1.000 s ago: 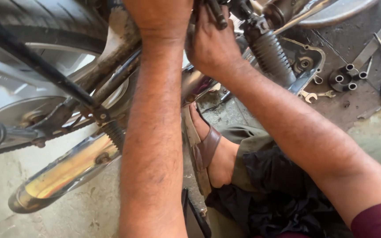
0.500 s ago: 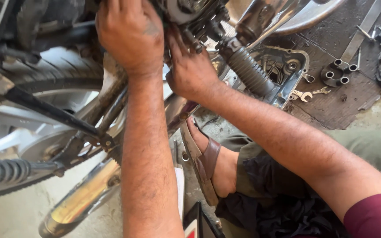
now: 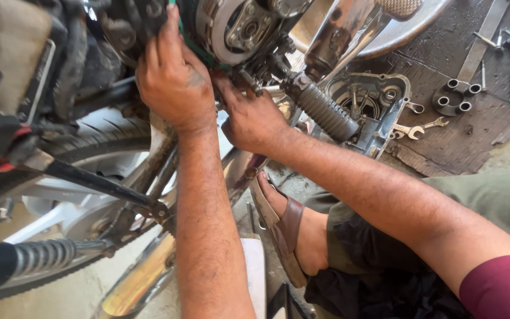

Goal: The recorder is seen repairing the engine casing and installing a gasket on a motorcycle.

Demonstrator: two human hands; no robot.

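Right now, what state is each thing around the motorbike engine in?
Left hand: pressed flat on the engine's green edge.
Right hand: fingers tucked under the engine, gripping a small part.
Clutch assembly: exposed, uncovered.
Engine cover: off, lying inside-up on the ground.
Wrenches: lying loose.
Footpeg: sticking out.

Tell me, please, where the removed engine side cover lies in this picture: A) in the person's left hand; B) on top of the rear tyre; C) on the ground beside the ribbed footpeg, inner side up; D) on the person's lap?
C: the engine side cover rests on the ground just behind the ribbed footpeg, its hollow inner side facing up, while the left hand and right hand are both at the exposed clutch.
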